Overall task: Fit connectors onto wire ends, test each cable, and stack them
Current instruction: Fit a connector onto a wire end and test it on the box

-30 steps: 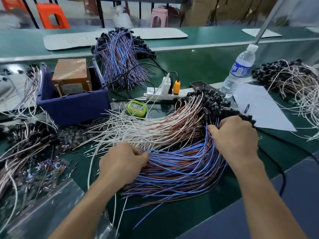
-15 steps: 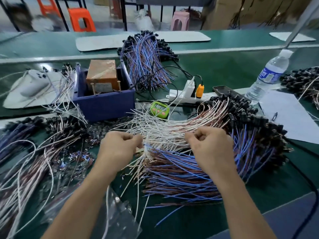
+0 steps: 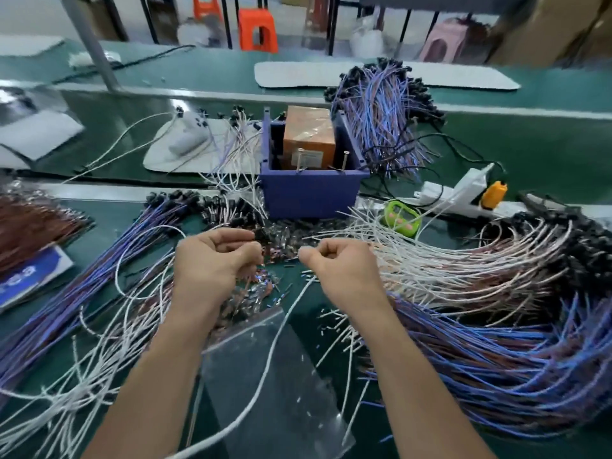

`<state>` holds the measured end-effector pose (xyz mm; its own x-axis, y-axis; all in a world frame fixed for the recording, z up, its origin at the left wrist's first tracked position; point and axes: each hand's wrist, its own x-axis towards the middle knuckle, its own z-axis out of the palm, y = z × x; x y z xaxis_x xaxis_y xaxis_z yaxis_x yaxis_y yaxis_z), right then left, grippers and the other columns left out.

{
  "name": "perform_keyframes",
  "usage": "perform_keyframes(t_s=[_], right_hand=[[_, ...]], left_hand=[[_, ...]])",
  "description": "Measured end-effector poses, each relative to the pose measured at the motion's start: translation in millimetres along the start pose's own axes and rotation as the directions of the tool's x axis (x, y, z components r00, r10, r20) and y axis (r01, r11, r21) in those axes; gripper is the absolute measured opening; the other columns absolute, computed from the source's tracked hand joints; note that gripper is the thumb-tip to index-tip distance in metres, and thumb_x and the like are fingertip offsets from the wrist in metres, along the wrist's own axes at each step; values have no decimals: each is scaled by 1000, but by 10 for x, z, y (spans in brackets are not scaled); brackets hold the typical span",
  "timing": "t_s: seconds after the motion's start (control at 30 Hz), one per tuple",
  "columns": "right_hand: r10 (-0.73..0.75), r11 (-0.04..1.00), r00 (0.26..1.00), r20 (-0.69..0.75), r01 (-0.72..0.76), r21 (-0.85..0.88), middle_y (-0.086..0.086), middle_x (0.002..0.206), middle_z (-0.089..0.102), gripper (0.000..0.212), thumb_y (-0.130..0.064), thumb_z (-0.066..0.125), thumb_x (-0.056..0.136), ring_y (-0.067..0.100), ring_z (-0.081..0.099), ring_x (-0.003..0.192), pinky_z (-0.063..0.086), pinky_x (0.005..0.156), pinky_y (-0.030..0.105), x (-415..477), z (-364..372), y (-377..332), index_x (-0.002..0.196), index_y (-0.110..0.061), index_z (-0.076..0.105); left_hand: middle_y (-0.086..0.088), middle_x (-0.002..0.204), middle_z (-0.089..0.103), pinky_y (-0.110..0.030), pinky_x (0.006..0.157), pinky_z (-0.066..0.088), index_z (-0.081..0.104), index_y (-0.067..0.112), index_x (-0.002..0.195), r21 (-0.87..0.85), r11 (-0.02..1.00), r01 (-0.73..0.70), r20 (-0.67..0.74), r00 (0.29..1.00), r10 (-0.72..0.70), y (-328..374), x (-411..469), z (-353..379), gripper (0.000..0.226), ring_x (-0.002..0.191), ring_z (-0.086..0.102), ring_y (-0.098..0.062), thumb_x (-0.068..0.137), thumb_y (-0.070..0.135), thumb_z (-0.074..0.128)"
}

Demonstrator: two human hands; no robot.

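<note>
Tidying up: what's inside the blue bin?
An orange-brown box sits in the blue bin, two screws upright at its front; anything beneath the box is hidden.

Both your forearms come in from the bottom edge, angling toward each other, with the hands close but apart. Your left hand (image 3: 212, 263) has its fingers (image 3: 250, 256) curled under the thumb, and there's no telling whether they pinch anything. Your right hand (image 3: 341, 270) is fisted, knuckles up, thumb and forefinger pinching a white wire (image 3: 294, 301).
</note>
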<state>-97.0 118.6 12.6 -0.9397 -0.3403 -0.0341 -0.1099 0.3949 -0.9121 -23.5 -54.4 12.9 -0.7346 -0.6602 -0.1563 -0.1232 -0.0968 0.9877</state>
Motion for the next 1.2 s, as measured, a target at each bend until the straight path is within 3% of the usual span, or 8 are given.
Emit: perform_keyframes(t_s=[0.2,0.4,0.53,0.7,0.8,0.97,1.1,1.2], right_hand=[[91,996,980,178,-92,-3,-3,62,73,32,-17,50,95,3,55,46,43,50,23,214,576,-202,72,-16,71],[10,953,996,89,17,-303,-5,76,71,19,-17,56,90,19,65,71,52,64,32,401,907,-363,97,-28,70],[-65,844,997,40,76,-532,-2,73,65,30,-18,59,92,21,57,63,43,60,37,496,1018,-388,113,-33,44],[-98,743,988,118,152,-651,-2,81,70,6,-26,54,98,27,61,75,49,69,39,503,920,-440,97,-32,56],[-290,818,955,62,281,-501,-9,71,67,3,-31,60,96,17,63,67,50,64,35,366,805,-432,96,-33,58],[-170,981,968,-184,183,60,-16,77,72,24,-13,66,94,6,68,63,47,54,14,68,566,-434,95,-37,63],[33,724,973,-228,134,677,13,85,77,34,7,57,96,23,74,69,56,59,24,-1,241,-484,112,-22,65],[88,533,988,-129,63,844,19,96,76,37,-5,66,86,21,71,72,56,61,22,-61,94,-537,121,-18,64]], left_hand=[[14,70,75,-41,69,63,79,30,80,415,909,-33,-311,934,176,-89,150,-521,10,65,72,-10,90,32,77],[28,83,68,-2,69,45,77,36,113,664,748,-7,-199,962,186,-92,189,-685,36,65,59,13,80,25,86],[9,105,78,-23,91,51,75,34,121,684,730,-15,-169,969,179,-103,212,-652,39,86,67,-8,85,23,82],[8,122,68,-21,96,46,76,35,118,724,680,-112,-88,963,253,-90,192,-636,35,103,59,-5,85,24,82],[27,120,61,-10,102,33,76,39,116,650,710,-272,66,951,303,-24,171,-517,36,112,50,9,84,24,82],[24,75,74,-6,60,42,77,54,82,430,852,-299,164,954,251,118,224,-368,36,67,64,6,85,18,81],[19,76,76,-11,63,47,81,49,85,361,888,-286,219,951,217,205,238,-303,31,69,67,2,86,18,81],[9,85,79,-19,75,55,83,42,88,177,937,-302,363,905,223,317,154,-135,29,81,73,-8,85,13,82]])
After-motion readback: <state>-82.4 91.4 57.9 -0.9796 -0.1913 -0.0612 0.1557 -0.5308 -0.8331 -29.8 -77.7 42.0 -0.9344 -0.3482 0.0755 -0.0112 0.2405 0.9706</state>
